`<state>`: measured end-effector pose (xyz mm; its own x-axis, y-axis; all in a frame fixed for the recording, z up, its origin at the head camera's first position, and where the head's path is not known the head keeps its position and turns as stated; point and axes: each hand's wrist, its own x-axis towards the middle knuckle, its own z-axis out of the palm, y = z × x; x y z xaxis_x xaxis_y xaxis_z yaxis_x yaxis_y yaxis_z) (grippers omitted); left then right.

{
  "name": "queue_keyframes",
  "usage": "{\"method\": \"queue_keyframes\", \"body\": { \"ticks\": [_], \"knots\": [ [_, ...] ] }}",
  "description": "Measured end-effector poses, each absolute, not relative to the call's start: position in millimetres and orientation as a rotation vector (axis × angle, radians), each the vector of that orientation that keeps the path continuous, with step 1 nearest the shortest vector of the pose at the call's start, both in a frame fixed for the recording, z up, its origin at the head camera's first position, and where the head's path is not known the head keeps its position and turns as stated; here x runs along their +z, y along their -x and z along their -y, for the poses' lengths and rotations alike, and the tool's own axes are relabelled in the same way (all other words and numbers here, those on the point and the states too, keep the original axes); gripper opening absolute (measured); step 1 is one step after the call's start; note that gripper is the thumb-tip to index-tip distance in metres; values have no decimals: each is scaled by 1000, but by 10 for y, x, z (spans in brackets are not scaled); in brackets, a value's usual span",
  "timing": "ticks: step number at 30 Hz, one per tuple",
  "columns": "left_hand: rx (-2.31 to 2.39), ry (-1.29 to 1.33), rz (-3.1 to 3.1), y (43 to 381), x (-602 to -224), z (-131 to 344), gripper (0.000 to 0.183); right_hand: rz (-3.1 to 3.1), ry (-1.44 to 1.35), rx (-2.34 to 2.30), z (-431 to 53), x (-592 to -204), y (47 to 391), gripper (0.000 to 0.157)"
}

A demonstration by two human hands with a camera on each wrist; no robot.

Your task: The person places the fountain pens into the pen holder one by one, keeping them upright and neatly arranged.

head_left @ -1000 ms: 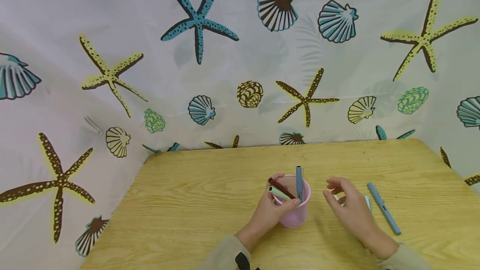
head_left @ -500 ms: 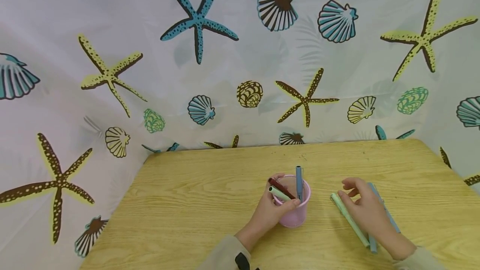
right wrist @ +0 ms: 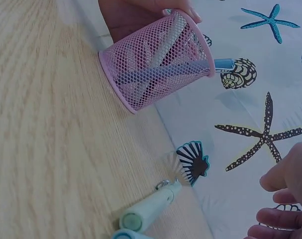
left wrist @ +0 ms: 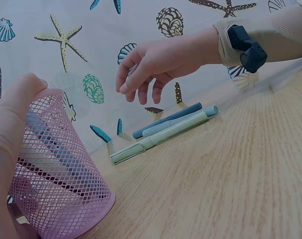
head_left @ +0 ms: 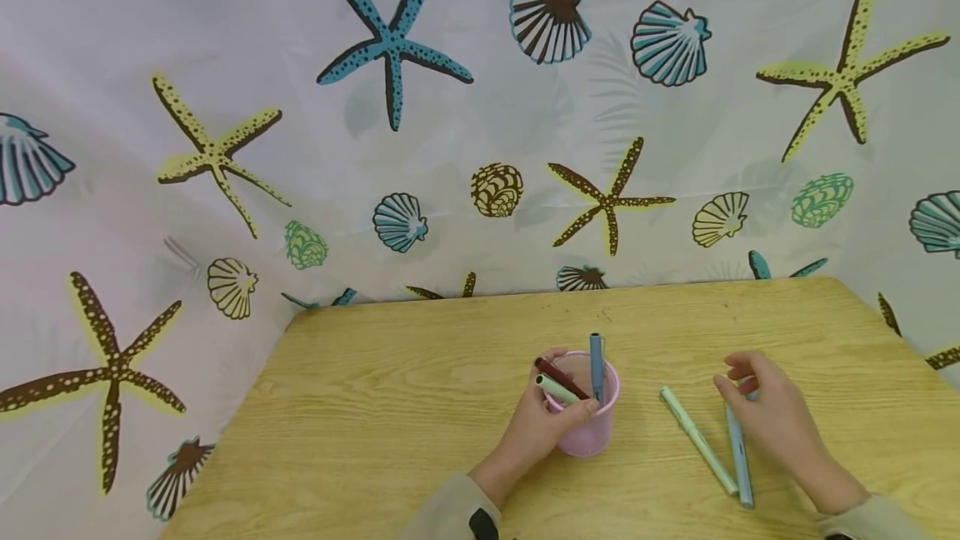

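My left hand [head_left: 534, 436] grips the pink mesh pen cup [head_left: 587, 440], its thumb lying over the rim. A dark red pen [head_left: 561, 378], a pale green pen [head_left: 555, 388] and a blue pen [head_left: 597, 361] stick out of the cup. Off to the right, my right hand [head_left: 776, 415] hangs above the table with loosely curled fingers and nothing held. Beneath and beside it lie a light green pen [head_left: 697, 440] and a light blue pen [head_left: 738, 461]. A darker blue pen [left wrist: 168, 121] shows behind them in the left wrist view, mostly hidden by the hand from above.
The wooden table [head_left: 390, 407] meets a pale cloth [head_left: 450, 107] printed with starfish and shells at its back edge. The cloth also hangs along the left and right sides.
My right hand has moved rightward from above the green pen, uncovering it and the light blue pen, and now covers most of the darker blue pen. The left hand keeps its grip on the cup.
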<state>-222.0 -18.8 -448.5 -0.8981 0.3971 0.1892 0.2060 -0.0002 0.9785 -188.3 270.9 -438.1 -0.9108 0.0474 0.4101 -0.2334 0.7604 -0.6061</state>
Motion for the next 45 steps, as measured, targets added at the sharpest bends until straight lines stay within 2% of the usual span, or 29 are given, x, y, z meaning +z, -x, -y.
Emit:
{"method": "queue_keyframes", "body": {
  "ticks": [9, 17, 45],
  "knots": [
    [2023, -675, -2123, 2221, -4411, 221, 69, 2612, -78, 957, -2833, -4389, 1924, 32],
    [2003, -632, -2161, 2370, -4628, 191, 72, 2724, 18, 885, -2974, -4409, 1963, 43],
    [2044, -702, -2112, 2354, -4697, 205, 66, 3018, 161, 713, -3068, -4583, 2111, 24]
  ]
}}
